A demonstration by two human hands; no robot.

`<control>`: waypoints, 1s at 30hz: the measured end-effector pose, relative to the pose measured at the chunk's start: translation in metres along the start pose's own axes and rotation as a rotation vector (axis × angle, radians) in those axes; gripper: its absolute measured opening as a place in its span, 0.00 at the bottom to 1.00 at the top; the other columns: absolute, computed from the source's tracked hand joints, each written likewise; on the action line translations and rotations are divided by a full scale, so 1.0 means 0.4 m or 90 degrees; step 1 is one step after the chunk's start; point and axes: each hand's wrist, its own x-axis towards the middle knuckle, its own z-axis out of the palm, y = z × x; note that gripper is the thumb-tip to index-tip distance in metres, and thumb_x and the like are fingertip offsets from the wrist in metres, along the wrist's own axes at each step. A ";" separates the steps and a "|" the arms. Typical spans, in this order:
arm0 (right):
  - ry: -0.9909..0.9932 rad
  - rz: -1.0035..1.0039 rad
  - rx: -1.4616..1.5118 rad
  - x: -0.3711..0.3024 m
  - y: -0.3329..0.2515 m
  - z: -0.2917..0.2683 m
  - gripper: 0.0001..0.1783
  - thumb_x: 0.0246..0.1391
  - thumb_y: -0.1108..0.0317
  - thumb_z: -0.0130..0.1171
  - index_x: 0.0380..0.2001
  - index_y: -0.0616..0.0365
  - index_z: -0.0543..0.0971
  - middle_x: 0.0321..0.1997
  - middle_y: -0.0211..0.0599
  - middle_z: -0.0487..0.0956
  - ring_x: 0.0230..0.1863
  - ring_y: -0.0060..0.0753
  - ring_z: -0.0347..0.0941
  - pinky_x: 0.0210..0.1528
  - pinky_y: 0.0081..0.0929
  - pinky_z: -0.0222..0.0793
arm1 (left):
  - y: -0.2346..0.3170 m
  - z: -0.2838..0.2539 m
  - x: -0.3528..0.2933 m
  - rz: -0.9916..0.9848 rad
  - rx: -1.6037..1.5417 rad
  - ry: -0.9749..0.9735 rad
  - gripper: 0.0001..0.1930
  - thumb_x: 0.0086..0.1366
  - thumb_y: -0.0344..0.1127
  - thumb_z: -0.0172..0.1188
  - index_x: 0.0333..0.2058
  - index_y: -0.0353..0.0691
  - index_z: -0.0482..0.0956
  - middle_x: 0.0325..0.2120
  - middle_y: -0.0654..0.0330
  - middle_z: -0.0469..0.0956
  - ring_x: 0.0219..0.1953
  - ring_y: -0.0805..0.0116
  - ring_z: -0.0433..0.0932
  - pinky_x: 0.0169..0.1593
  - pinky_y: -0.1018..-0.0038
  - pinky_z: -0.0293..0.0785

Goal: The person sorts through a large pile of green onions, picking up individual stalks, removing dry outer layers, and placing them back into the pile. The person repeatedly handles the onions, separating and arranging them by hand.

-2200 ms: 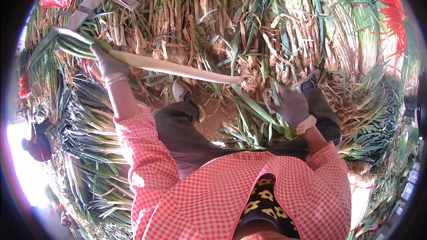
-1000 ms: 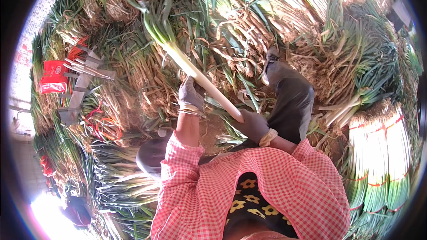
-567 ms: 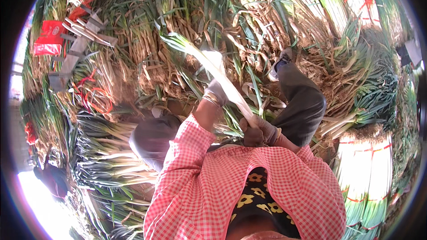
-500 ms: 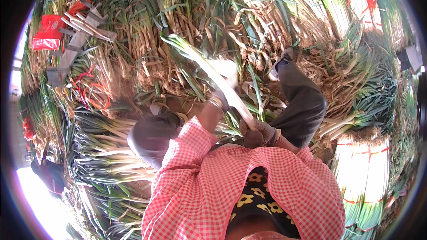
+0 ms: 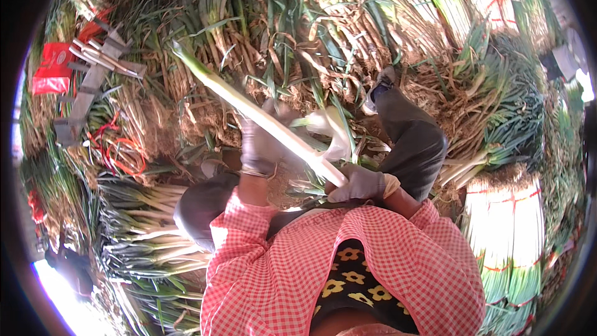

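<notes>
A long leek (image 5: 298,144) slants across the middle, its green tip up and left, its pale base toward my body. Around that base my gloved right hand (image 5: 362,185) is closed. My left hand (image 5: 260,143), also in a grey glove, is beside and partly behind the middle of the stalk. Its fingers are smeared by motion, so whether they touch the leek cannot be made out. A loose whitish leaf sheath (image 5: 336,134) with a green end lies or hangs just beyond my right hand, between my legs.
Unbound leeks (image 5: 152,227) lie piled at left. Bundled leeks (image 5: 504,230) tied with red bands stand at right. Rooted leeks (image 5: 348,31) line the far side. At far left are a red bag (image 5: 53,68), a grey metal stand (image 5: 93,90) and red ties (image 5: 127,155).
My left hand has moved left along the stalk, away from the whitish sheath, which now shows apart from it. The leek's green tip has swung left; my right hand keeps its base.
</notes>
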 end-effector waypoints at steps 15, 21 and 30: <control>0.309 0.090 -0.037 0.383 0.024 -0.071 0.16 0.58 0.58 0.54 0.42 0.56 0.80 0.26 0.40 0.79 0.29 0.30 0.76 0.33 0.31 0.70 | 0.067 0.160 -0.014 0.411 0.282 -0.001 0.20 0.64 0.40 0.60 0.53 0.41 0.72 0.17 0.73 0.61 0.20 0.80 0.62 0.30 0.76 0.70; 0.493 0.101 -0.285 0.489 0.114 -0.126 0.22 0.52 0.50 0.58 0.30 0.62 0.81 0.26 0.51 0.80 0.28 0.43 0.77 0.30 0.35 0.72 | 0.026 0.157 -0.038 0.511 0.386 0.025 0.19 0.63 0.30 0.55 0.53 0.37 0.73 0.15 0.69 0.61 0.20 0.77 0.64 0.40 0.70 0.77; 0.499 0.407 -1.009 0.496 0.412 -0.232 0.17 0.49 0.52 0.53 0.26 0.51 0.84 0.32 0.37 0.82 0.34 0.44 0.79 0.29 0.52 0.70 | 0.123 0.172 -0.128 0.518 0.217 0.049 0.20 0.64 0.31 0.53 0.55 0.36 0.70 0.13 0.70 0.55 0.16 0.77 0.57 0.31 0.72 0.72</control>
